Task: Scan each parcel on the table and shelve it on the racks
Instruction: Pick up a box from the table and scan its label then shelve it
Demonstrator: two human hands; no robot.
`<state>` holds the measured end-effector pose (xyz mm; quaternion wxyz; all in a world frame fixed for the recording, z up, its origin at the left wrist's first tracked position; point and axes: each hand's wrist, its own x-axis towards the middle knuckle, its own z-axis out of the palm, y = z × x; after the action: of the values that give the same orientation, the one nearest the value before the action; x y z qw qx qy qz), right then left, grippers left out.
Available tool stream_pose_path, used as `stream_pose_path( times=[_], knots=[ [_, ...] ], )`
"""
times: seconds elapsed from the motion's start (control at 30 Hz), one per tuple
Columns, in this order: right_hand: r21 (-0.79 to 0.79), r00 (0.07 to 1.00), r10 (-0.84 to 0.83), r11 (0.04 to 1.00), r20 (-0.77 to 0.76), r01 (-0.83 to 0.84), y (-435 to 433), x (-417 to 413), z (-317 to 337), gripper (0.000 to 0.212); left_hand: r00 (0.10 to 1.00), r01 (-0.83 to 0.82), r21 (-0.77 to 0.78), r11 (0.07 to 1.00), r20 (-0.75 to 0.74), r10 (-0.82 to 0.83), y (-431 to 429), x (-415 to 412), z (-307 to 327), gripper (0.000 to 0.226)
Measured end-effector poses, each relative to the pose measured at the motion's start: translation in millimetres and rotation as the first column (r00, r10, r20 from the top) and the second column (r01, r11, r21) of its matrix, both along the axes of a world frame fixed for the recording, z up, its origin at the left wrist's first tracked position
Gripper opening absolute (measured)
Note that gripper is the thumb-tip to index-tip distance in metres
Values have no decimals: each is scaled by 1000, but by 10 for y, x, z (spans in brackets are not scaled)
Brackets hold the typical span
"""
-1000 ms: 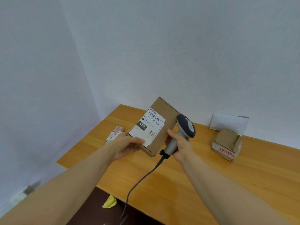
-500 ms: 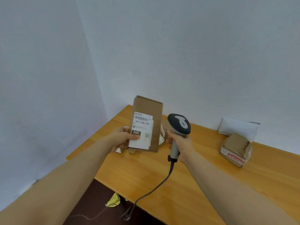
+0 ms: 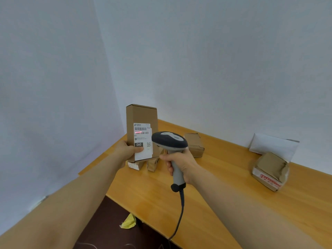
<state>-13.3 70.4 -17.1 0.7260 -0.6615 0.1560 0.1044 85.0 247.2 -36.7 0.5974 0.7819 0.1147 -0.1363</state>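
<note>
My left hand (image 3: 128, 150) grips a tall brown cardboard parcel (image 3: 141, 115) upright above the far left corner of the table, thumb on its white shipping label (image 3: 142, 141). A red scan line lies across the label just under the barcode. My right hand (image 3: 181, 163) holds a grey and black barcode scanner (image 3: 169, 141) by its handle, the head close to the label's right side. Its dark cable (image 3: 180, 212) hangs down over the table's front edge.
On the wooden table (image 3: 206, 186) lie small parcels under the held box (image 3: 138, 165), a brown box (image 3: 195, 144) behind the scanner, a crumpled parcel with red tape (image 3: 271, 170) and a white envelope (image 3: 273, 145) at the right. A yellow scrap (image 3: 128, 222) lies on the dark floor.
The parcel has been turned from tilted to upright and lifted. The scanner has come closer to the label, and a red scan line now shows on it.
</note>
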Motion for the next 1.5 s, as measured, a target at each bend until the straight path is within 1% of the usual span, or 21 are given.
stream_pose_path(
  times=[0.2,0.3,0.5,0.6,0.77,0.83,0.9,0.97,1.03,1.1,1.17,1.23,1.27,1.37,1.43,1.5],
  knots=[
    [29,1000,2,1000,-24,-1,91,83,47,16,1000,-25,-16,1000,-4,25,73,18,-20,22],
    [31,999,6,999,-35,-5,135,118,26,20,1000,-29,-28,999,-7,29,96,37,-25,22],
    [35,998,21,999,-65,-19,295,220,-9,25,998,-50,5,999,-38,51,244,149,-109,27],
    [29,996,16,999,-83,-13,408,310,-19,24,997,-62,-7,998,-44,62,338,205,-138,24],
    [46,995,3,999,-96,1,608,393,-90,19,997,-63,-8,998,-52,63,543,292,-213,26],
    [88,998,-8,996,-59,13,674,410,-90,16,996,-62,-40,997,-59,60,637,296,-250,21],
    [100,999,-28,995,-34,31,712,433,-118,22,996,-60,-115,992,-80,51,735,239,-263,21],
    [47,995,-90,995,-48,92,717,448,-180,29,993,-51,-214,976,-117,26,843,132,-272,31],
    [-12,988,-142,990,-68,141,720,427,-256,31,989,-60,-308,950,-144,16,980,-56,-265,40],
    [16,985,-158,987,-70,159,723,383,-330,33,989,-66,-360,931,-144,15,1123,-291,-233,40],
    [62,990,-127,989,-69,131,764,293,-381,39,991,-84,-400,913,-130,34,1248,-575,-186,37],
    [100,997,-48,993,-65,54,833,143,-444,46,989,-133,-438,889,-122,88,1348,-891,-167,38],
    [130,998,-2,991,-62,10,876,30,-459,43,985,-164,-459,873,-125,119,1390,-1062,-168,41],
    [226,984,173,961,-32,-161,1053,-355,-504,22,970,-242,-514,823,-133,203,1498,-1656,-189,55],
    [292,964,264,924,-14,-249,1246,-630,-524,22,952,-305,-542,783,-139,274,1599,-2117,-205,59],
    [302,945,326,902,-2,-310,1482,-917,-524,26,919,-383,-552,741,-143,368,1745,-2593,-209,61]
  ],
)
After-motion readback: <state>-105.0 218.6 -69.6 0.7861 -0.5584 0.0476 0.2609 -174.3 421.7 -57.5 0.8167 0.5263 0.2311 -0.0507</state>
